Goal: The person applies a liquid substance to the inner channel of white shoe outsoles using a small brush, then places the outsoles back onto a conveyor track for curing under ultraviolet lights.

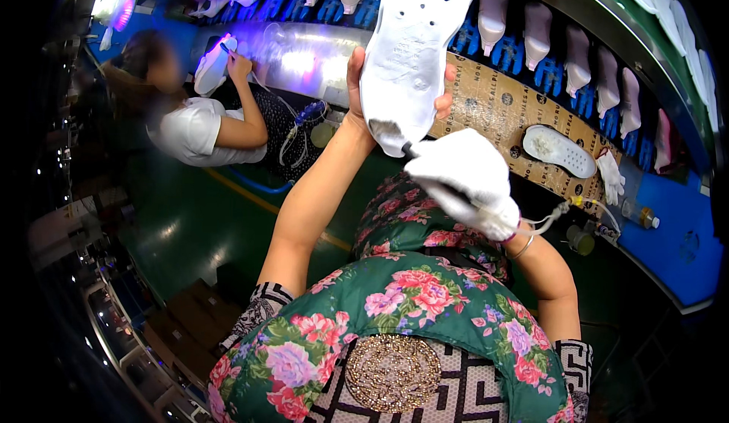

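My left hand (357, 81), bare, grips a white shoe sole (406, 66) from behind, fingers curled round both its edges. The sole stands heel toward me, with several small holes near its far end and a grey patch at the heel. My right hand (467, 176) wears a white knitted glove, its fingers closed on a brush (408, 150). Only the brush's dark end shows, touching or very near the heel edge; the glove hides the rest. A pale tube (548, 219) runs from beside my right wrist toward the bench.
Ahead curves a conveyor rack carrying pinkish shoe lasts (538, 34) on blue holders. On the bench's brown covering (486, 104) lie another white sole (560, 151) and a white glove (610, 176). A clear bottle (639, 214) lies right. At left, a person (205, 131) works on a white shoe.
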